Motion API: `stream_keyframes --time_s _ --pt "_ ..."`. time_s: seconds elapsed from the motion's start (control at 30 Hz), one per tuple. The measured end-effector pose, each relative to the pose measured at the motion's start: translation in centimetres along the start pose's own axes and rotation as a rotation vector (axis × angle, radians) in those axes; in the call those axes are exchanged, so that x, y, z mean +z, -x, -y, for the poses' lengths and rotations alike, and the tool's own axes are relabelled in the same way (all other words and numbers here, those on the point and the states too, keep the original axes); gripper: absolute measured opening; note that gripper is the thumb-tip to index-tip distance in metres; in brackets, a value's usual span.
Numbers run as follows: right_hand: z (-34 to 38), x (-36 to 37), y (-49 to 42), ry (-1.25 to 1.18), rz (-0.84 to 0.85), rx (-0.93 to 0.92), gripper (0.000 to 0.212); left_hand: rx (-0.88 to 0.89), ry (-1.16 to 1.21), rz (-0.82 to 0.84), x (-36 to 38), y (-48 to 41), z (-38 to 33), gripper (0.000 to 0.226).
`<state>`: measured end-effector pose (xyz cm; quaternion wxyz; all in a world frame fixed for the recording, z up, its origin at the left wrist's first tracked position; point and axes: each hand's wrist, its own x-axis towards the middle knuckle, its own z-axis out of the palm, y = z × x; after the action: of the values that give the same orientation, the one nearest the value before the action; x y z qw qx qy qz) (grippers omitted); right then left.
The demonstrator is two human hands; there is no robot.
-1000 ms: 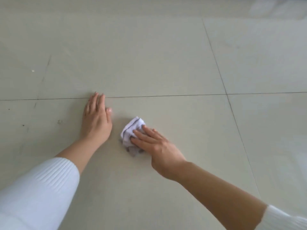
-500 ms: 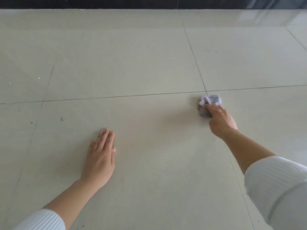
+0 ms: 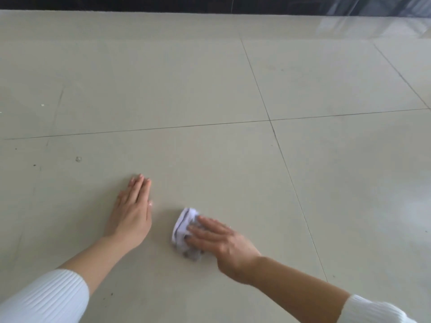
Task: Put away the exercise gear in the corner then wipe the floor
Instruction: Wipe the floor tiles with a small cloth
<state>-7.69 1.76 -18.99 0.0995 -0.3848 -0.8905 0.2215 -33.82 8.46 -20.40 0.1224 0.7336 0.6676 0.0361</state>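
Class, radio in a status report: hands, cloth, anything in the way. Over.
Left hand flat on floor. Right hand pressing crumpled cloth to floor. Small speck on tile, far left.

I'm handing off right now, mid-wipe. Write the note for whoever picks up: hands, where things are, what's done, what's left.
Left hand: flat on the floor, fingers straight, holding nothing.
Right hand: fingers laid straight over the crumpled cloth, pressing it to the tile just right of the left hand.
Exercise gear: none in view, so its put-away cannot be confirmed.
Done: wiping is under way.
Left: a small pale spot and dark specks lie ahead and left of the left hand; wipe there, then the rest.
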Motion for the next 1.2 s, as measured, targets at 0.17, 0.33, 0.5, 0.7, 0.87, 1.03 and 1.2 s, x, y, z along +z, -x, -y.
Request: stream_keyframes --time_s 0.17,0.33,0.5,0.7,0.87,1.03,1.2 --pt "-2.6 -1.9 0.7 0.141 0.071 -0.185 0.077 0.004 0.005 0.022 -0.4 2.0 0.6 0.066" --pt "-11.2 -7.3 1.6 0.058 -0.266 0.605 0.080 -0.075 -0.002 0.045 -0.5 5.1 2.8 0.077" --pt "-15.0 -10.2 2.1 0.060 -0.280 1.164 0.076 -0.112 0.003 0.041 -0.8 6.3 3.8 0.094" --pt "-15.0 -9.8 -3.0 0.004 -0.266 1.070 0.075 -0.095 -0.004 0.050 -0.3 6.3 4.0 0.090" --pt "-8.8 -5.4 -4.4 -0.038 -0.304 0.655 0.074 -0.107 -0.012 0.061 0.1 6.2 4.1 0.084" --pt "-1.1 -0.6 -1.9 -0.041 -0.178 0.230 0.063 -0.136 -0.006 0.076 0.0 6.1 3.8 0.078" --pt "-0.8 -0.7 1.8 0.001 0.015 -0.009 0.067 -0.138 -0.012 0.078 -0.4 6.0 3.4 0.078"
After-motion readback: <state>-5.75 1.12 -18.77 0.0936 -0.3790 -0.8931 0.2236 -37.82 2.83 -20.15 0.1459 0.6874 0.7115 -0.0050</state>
